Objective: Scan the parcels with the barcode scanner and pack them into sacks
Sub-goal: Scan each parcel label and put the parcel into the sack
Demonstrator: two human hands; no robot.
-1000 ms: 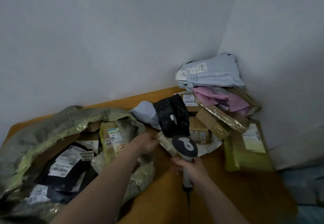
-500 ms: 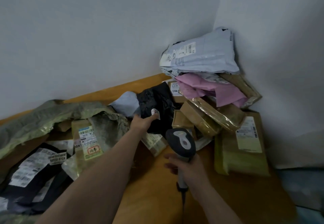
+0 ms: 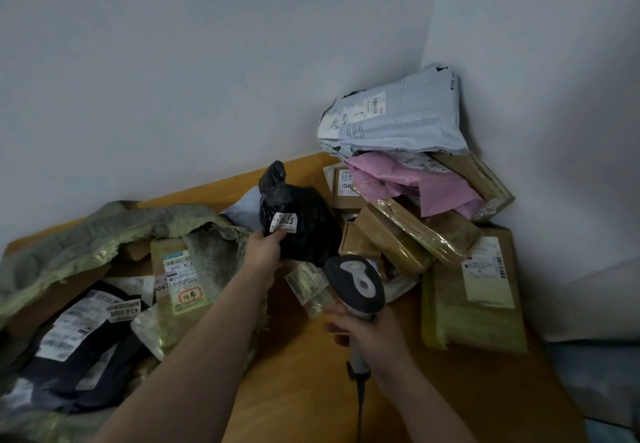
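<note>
Looking across the orange-brown worktop (image 3: 311, 390), I see the crumpled green woven sack (image 3: 86, 234) lying open at my left, parcels already inside, near the corner heap of mailers and taped boxes (image 3: 398, 120), so I judge each scanned piece travels little. My left hand (image 3: 265, 252) grips the crinkled black plastic-wrapped parcel (image 3: 304, 231) raised between them, small white label (image 3: 284, 222) facing me. My right hand (image 3: 370, 335) clasps the handle of the grey-and-black barcode scanner (image 3: 356, 283) just below, aimed, I judge, at that label.
</note>
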